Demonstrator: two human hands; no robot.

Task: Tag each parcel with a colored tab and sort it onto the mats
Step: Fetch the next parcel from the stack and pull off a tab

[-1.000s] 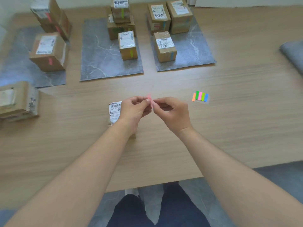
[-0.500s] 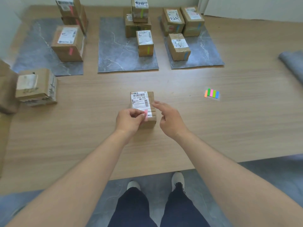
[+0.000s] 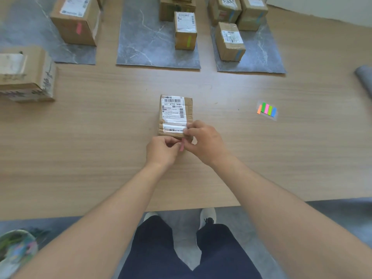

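Observation:
A small cardboard parcel [image 3: 174, 115] with a white shipping label lies in the middle of the wooden table [image 3: 100, 137]. My left hand [image 3: 162, 151] pinches a pink tab [image 3: 182, 146] against the parcel's near face. My right hand [image 3: 205, 142] rests on the parcel's near right corner, fingers on its top edge and touching the tab. A strip of colored tabs [image 3: 267, 110] lies to the right. Three grey mats sit at the back: left mat [image 3: 24, 37], middle mat [image 3: 149, 43], right mat [image 3: 261, 55].
Tagged parcels stand on the mats: pink-tabbed [image 3: 77, 19], green-tabbed [image 3: 185, 30], blue-tabbed [image 3: 230, 41]. An untagged box [image 3: 26, 74] sits at the left edge. A grey roll [image 3: 365, 77] lies far right. A bowl [image 3: 16, 250] is on the floor.
My hands dropped from mid-air with the pink tab to the parcel's near face. The right hand moved onto the parcel's corner. The view has moved closer to the table.

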